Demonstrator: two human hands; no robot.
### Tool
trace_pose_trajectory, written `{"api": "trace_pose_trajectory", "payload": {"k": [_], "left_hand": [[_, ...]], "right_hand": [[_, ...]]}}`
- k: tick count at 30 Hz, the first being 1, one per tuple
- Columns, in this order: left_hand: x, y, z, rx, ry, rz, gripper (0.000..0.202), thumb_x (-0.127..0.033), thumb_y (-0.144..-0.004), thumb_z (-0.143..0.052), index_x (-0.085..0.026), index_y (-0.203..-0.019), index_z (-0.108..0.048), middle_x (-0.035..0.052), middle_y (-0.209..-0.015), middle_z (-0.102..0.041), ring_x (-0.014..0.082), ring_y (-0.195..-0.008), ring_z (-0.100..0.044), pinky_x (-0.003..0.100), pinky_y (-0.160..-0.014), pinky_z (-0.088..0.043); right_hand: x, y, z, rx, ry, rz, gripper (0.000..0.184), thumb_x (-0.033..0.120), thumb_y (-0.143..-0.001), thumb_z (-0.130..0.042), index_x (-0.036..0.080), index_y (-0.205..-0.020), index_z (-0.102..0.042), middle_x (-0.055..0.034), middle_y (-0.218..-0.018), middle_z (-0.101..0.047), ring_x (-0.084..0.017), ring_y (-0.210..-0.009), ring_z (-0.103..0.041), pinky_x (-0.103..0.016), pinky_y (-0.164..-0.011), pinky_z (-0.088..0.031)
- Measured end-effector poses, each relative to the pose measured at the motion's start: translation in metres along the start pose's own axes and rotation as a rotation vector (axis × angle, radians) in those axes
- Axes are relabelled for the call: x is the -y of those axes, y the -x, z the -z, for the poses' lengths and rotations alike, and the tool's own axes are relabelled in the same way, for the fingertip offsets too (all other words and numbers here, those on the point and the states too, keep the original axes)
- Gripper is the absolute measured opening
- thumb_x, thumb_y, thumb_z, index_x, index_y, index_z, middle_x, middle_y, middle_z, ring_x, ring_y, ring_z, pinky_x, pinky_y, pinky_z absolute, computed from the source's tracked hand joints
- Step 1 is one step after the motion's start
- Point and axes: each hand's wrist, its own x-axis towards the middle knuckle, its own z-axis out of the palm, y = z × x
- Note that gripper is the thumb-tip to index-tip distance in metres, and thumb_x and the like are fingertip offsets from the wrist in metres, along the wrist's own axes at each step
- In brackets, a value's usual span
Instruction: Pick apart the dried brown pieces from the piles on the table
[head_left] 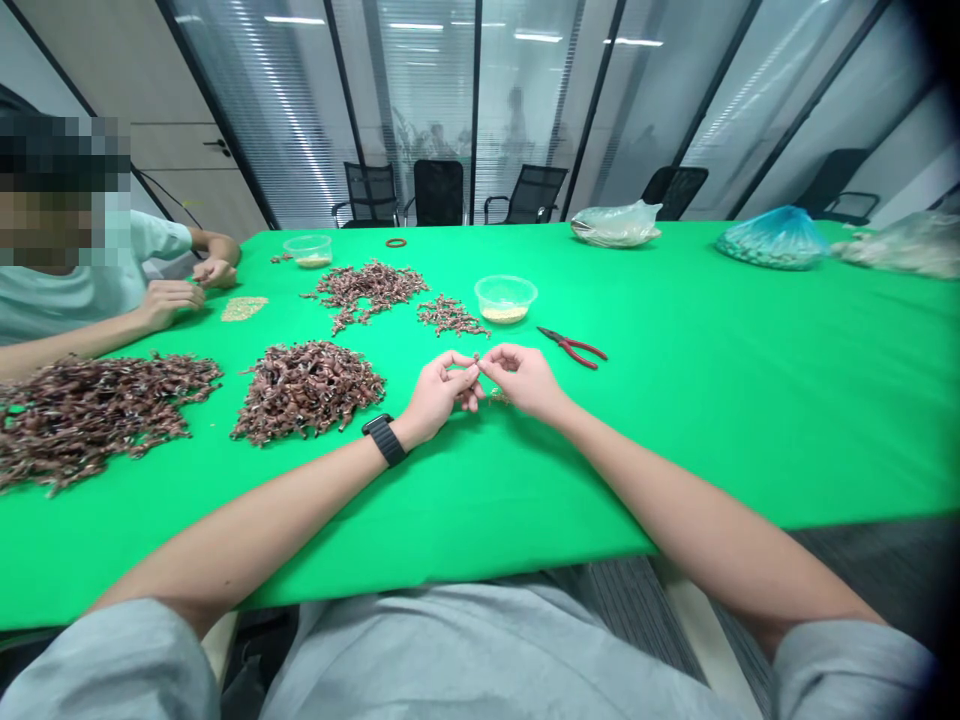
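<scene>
My left hand [444, 392], with a black watch on its wrist, and my right hand [521, 378] meet over the green table [712, 400]. Both are pinched on one small brown part [477, 366] held between their fingertips. A few tiny bits lie under my right hand. A heap of brown parts [306, 388] lies just left of my left hand. Red-handled pliers [574, 347] lie on the cloth just right of my right hand. Behind my hands stands a clear bowl [505, 298] with pale small pieces in it.
Another person sits at the left, their hands [187, 290] working near a large brown heap [90, 412]. More brown heaps [367, 288], a second bowl [307, 250] and filled plastic bags [772, 240] lie further back. Office chairs stand behind the table.
</scene>
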Motion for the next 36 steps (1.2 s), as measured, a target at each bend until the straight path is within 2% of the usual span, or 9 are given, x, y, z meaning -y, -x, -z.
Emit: {"api": "trace_pose_trajectory", "payload": {"k": [2,4,9,11,16,18,28,32,36], "left_hand": [[0.000,0.000,0.000,-0.003,0.000,0.000,0.042,-0.045,-0.080,-0.077,-0.017,-0.097,-0.051,0.0019,-0.066,-0.071,0.0111,-0.045,-0.061,0.019,-0.045,-0.044],[0.001,-0.001,0.001,-0.008,0.002,0.002,0.042,-0.045,-0.080,-0.078,-0.017,-0.097,-0.051,0.0019,-0.066,-0.071,0.0112,-0.045,-0.061,0.019,-0.045,-0.044],[0.001,-0.001,0.001,-0.009,0.008,0.009,0.040,-0.043,-0.080,-0.078,-0.017,-0.097,-0.052,0.0024,-0.067,-0.071,0.0109,-0.046,-0.061,0.018,-0.045,-0.043],[0.001,-0.001,0.001,-0.008,0.012,0.017,0.041,-0.044,-0.080,-0.078,-0.017,-0.097,-0.052,0.0026,-0.067,-0.071,0.0108,-0.046,-0.061,0.018,-0.045,-0.044],[0.000,-0.002,0.002,0.012,0.044,0.047,0.041,-0.044,-0.080,-0.078,-0.016,-0.095,-0.053,0.0031,-0.067,-0.070,0.0108,-0.047,-0.061,0.018,-0.044,-0.042],[0.000,-0.002,0.002,0.022,0.059,0.056,0.041,-0.044,-0.079,-0.079,-0.016,-0.095,-0.053,0.0028,-0.067,-0.070,0.0105,-0.047,-0.061,0.018,-0.045,-0.042],[-0.002,-0.001,0.001,0.013,0.057,0.057,0.040,-0.043,-0.079,-0.079,-0.016,-0.094,-0.054,0.0021,-0.066,-0.069,0.0098,-0.047,-0.060,0.018,-0.045,-0.042],[-0.002,-0.001,0.001,0.019,0.057,0.057,0.039,-0.041,-0.080,-0.078,-0.016,-0.094,-0.053,0.0023,-0.066,-0.069,0.0104,-0.046,-0.060,0.018,-0.045,-0.043],[-0.003,0.000,0.000,0.019,0.049,0.066,0.039,-0.042,-0.080,-0.078,-0.016,-0.094,-0.051,0.0027,-0.066,-0.070,0.0111,-0.045,-0.060,0.018,-0.045,-0.044]], "right_hand": [[0.001,0.000,0.000,0.034,-0.173,-0.187,0.039,0.055,-0.075,-0.073,0.017,-0.081,-0.066,0.0006,-0.066,-0.058,-0.011,-0.053,-0.044,-0.026,-0.050,-0.037],[0.002,0.000,0.003,0.065,-0.254,-0.293,0.045,0.059,-0.068,-0.078,0.017,-0.082,-0.068,0.0030,-0.061,-0.053,-0.009,-0.049,-0.038,-0.025,-0.045,-0.032],[0.001,-0.002,0.009,0.102,-0.271,-0.327,0.048,0.059,-0.063,-0.082,0.016,-0.083,-0.071,0.0047,-0.057,-0.048,-0.009,-0.050,-0.036,-0.024,-0.045,-0.031],[-0.002,-0.004,0.010,0.101,-0.206,-0.253,0.045,0.058,-0.068,-0.079,0.017,-0.085,-0.071,0.0025,-0.062,-0.054,-0.010,-0.052,-0.040,-0.025,-0.048,-0.033],[-0.006,-0.007,0.014,0.022,0.171,0.193,0.023,0.041,-0.084,-0.070,0.018,-0.088,-0.072,-0.0004,-0.070,-0.058,-0.014,-0.064,-0.047,-0.029,-0.063,-0.038],[-0.006,-0.007,0.017,0.040,0.303,0.313,0.016,0.035,-0.089,-0.066,0.020,-0.090,-0.072,-0.0015,-0.074,-0.059,-0.015,-0.067,-0.048,-0.029,-0.065,-0.038],[0.002,-0.003,0.023,0.172,0.600,0.539,0.020,0.027,-0.100,-0.048,0.020,-0.102,-0.067,-0.0078,-0.095,-0.065,-0.020,-0.090,-0.058,-0.030,-0.078,-0.041],[0.001,-0.001,0.015,0.128,0.464,0.425,0.015,0.026,-0.095,-0.053,0.018,-0.091,-0.065,-0.0037,-0.079,-0.062,-0.016,-0.074,-0.055,-0.028,-0.070,-0.040],[0.002,0.000,0.005,0.063,0.126,0.061,0.016,0.033,-0.085,-0.063,0.018,-0.080,-0.062,0.0000,-0.068,-0.059,-0.013,-0.061,-0.050,-0.026,-0.058,-0.039]]}}
